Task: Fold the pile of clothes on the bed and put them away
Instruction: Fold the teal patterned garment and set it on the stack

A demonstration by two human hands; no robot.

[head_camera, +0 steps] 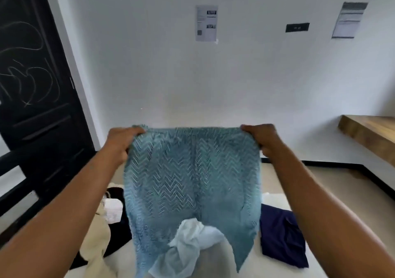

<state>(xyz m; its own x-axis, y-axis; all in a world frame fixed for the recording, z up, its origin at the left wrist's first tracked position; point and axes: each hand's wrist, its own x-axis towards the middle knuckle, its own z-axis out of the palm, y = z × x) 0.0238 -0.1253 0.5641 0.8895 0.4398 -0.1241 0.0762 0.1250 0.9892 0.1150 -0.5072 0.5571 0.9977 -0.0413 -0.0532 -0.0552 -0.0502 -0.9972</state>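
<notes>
A white wall (pixel 235 81) fills most of the upper frame, and a black door (pixel 32 85) with pale scribbled lines on it runs down the left edge. In the centre of the frame hangs the blue zigzag-patterned garment (pixel 192 181), held up in the air and spread wide, its top edge stretched level between the two hands and its lower part split into two hanging ends that fall in front of the bed. The bed (pixel 215 265), pale and lightly blurred, takes up the bottom of the frame, with beige floor (pixel 320 181) beyond it at centre right. A wooden ledge (pixel 372 134) juts from the wall at the right edge. On the bed at lower right lies a navy garment (pixel 280 239), flat and partly folded. At lower left a beige garment (pixel 96 241) lies crumpled against a black garment (pixel 119 230), with a small white piece (pixel 113 211) on top of them. A pale white-blue garment (pixel 192 241) sits bunched at bottom centre, showing in the gap between the blue garment's hanging ends. The left hand (pixel 123 143) grips the blue garment's upper left corner with its fingers curled round the cloth; the right hand (pixel 260 138) grips the upper right corner the same way. Two paper sheets are stuck to the wall, one at top centre (pixel 206 23) and one at upper right (pixel 349 20), with a small black switch plate (pixel 297 27) between them.
</notes>
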